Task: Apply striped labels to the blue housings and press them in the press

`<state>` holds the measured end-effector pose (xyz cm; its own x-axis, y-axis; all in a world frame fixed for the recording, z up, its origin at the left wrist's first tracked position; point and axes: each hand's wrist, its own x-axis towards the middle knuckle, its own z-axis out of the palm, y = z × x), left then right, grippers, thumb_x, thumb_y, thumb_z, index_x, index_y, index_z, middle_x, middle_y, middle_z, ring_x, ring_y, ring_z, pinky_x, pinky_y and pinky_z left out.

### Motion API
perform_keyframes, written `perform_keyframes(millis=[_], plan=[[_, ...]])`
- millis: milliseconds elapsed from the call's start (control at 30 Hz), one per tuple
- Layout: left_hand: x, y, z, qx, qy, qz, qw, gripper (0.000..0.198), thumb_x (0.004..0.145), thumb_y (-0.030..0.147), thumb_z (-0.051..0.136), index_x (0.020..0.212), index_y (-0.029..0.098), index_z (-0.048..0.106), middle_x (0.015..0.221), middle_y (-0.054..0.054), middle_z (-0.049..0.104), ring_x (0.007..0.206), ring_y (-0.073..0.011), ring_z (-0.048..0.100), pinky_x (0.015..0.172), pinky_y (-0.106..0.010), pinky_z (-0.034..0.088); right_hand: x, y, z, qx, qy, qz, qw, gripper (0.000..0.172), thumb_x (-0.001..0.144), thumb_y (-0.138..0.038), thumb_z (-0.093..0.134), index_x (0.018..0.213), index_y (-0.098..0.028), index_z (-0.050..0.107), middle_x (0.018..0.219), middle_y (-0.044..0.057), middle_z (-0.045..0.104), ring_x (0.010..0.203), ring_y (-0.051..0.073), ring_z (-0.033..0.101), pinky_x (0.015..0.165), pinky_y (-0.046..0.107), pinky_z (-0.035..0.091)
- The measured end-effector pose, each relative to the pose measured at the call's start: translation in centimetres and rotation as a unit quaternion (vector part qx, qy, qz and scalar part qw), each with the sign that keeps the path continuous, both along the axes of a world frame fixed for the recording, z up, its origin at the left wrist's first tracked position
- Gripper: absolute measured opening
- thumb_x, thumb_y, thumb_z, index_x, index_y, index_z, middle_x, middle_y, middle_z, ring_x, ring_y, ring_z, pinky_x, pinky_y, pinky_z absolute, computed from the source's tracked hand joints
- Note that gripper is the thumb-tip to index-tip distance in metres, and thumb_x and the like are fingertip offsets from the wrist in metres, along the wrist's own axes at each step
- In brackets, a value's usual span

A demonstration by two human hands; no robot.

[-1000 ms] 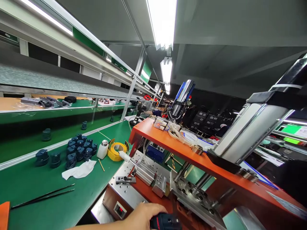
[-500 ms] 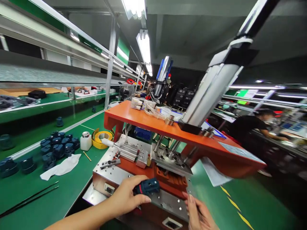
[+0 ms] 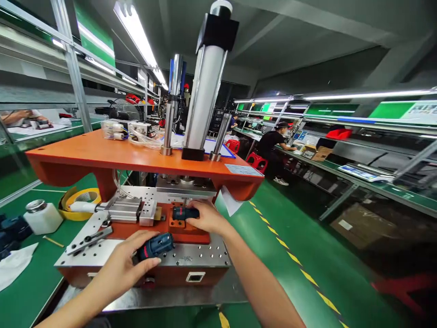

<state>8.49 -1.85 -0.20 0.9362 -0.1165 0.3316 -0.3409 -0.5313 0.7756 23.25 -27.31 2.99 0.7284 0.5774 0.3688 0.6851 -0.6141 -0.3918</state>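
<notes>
My left hand [image 3: 134, 259] is closed around a dark blue cylindrical tool housing [image 3: 157, 246] with a red mark, held over the front of the machine's metal base plate [image 3: 194, 257]. My right hand [image 3: 205, 216] grips a second dark blue housing [image 3: 180, 212], also marked red. That one lies sideways at the orange fixture block [image 3: 177, 224], under the press plate [image 3: 186, 187]. Left of the fixture sits a metal clamp block [image 3: 148, 213] joined to a small horizontal cylinder [image 3: 124, 209]. My right fingers partly hide the second housing's right end.
The orange press frame [image 3: 136, 157] overhangs the work area, with a tall pneumatic cylinder [image 3: 206, 86] on top. At left are a white bottle [image 3: 43, 217], yellow tape [image 3: 83, 197], a white cloth [image 3: 17, 266] and more blue parts [image 3: 12, 232]. A person [image 3: 273, 148] sits at another bench.
My view has swung to the right. My right hand has moved from the machine's front right edge to the fixture, now with a blue housing. My left hand still holds its housing.
</notes>
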Motion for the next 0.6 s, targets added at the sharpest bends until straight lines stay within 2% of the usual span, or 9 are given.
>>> perform_keyframes(millis=[33, 100, 167, 267, 367, 467, 600], plan=[[0.2, 0.0, 0.3, 0.012, -0.007, 0.007, 1.0, 0.049, 0.082, 0.048, 0.073, 0.126, 0.027, 0.066, 0.127, -0.006, 0.071, 0.119, -0.0299, 0.065, 0.102, -0.038, 0.052, 0.3, 0.1, 0.2, 0.009, 0.002, -0.001, 1.0, 0.03, 0.066, -0.01, 0.085, 0.092, -0.018, 0.071, 0.096, 0.005, 0.072, 0.098, 0.028, 0.064, 0.095, 0.044, 0.049], [1.1, -0.2, 1.0, 0.04, -0.017, 0.013, 0.999, 0.05, 0.082, 0.049, 0.073, 0.126, 0.028, 0.066, 0.127, -0.005, 0.071, 0.116, -0.0299, 0.067, 0.096, -0.036, 0.055, -0.3, -0.1, 0.1, 0.037, 0.0, -0.017, 0.999, 0.029, 0.073, -0.011, 0.081, 0.099, -0.018, 0.07, 0.103, 0.007, 0.071, 0.101, 0.027, 0.064, 0.092, 0.04, 0.051], [2.5, -0.8, 2.1, 0.073, -0.027, 0.006, 0.997, 0.046, 0.084, 0.05, 0.071, 0.125, 0.027, 0.067, 0.124, -0.005, 0.073, 0.111, -0.0297, 0.069, 0.092, -0.035, 0.057, -2.1, -0.8, -0.5, 0.123, -0.03, -0.052, 0.991, 0.03, 0.083, -0.014, 0.071, 0.113, -0.018, 0.066, 0.115, 0.009, 0.067, 0.109, 0.026, 0.062, 0.097, 0.04, 0.051], [5.4, -2.7, 4.1, 0.118, -0.046, -0.024, 0.992, 0.043, 0.089, 0.041, 0.067, 0.128, 0.025, 0.066, 0.127, -0.007, 0.071, 0.114, -0.0301, 0.068, 0.097, -0.038, 0.053, -6.1, -2.7, -2.2, 0.297, -0.098, -0.119, 0.943, 0.031, 0.093, -0.022, 0.061, 0.124, -0.021, 0.061, 0.126, 0.01, 0.062, 0.119, 0.026, 0.058, 0.104, 0.042, 0.048], [8.2, -5.0, 5.6, 0.187, -0.037, -0.06, 0.98, 0.041, 0.09, 0.027, 0.06, 0.131, 0.02, 0.064, 0.122, -0.01, 0.073, 0.111, -0.0318, 0.069, 0.094, -0.041, 0.053, -9.9, -5.3, -4.6, 0.366, -0.113, -0.184, 0.905, 0.033, 0.097, -0.029, 0.06, 0.129, -0.022, 0.06, 0.13, 0.012, 0.059, 0.12, 0.027, 0.058, 0.106, 0.044, 0.048], [10.0, -6.5, 5.6, 0.243, -0.021, -0.076, 0.967, 0.042, 0.093, 0.028, 0.057, 0.133, 0.016, 0.063, 0.127, -0.015, 0.07, 0.115, -0.0352, 0.067, 0.095, -0.044, 0.052, -12.1, -8.0, -7.3, 0.396, -0.087, -0.247, 0.88, 0.038, 0.095, -0.034, 0.064, 0.13, -0.021, 0.06, 0.133, 0.013, 0.058, 0.118, 0.028, 0.06, 0.103, 0.043, 0.051], [10.6, -6.5, 3.9, 0.301, -0.049, -0.069, 0.95, 0.068, 0.099, 0.054, 0.046, 0.149, 0.007, 0.044, 0.151, -0.023, 0.046, 0.14, -0.038, 0.046, 0.113, -0.051, 0.037, -12.3, -9.9, -10.2, 0.469, -0.003, -0.278, 0.838, 0.048, 0.089, -0.042, 0.072, 0.129, -0.019, 0.061, 0.134, 0.014, 0.059, 0.119, 0.029, 0.06, 0.105, 0.044, 0.05]])
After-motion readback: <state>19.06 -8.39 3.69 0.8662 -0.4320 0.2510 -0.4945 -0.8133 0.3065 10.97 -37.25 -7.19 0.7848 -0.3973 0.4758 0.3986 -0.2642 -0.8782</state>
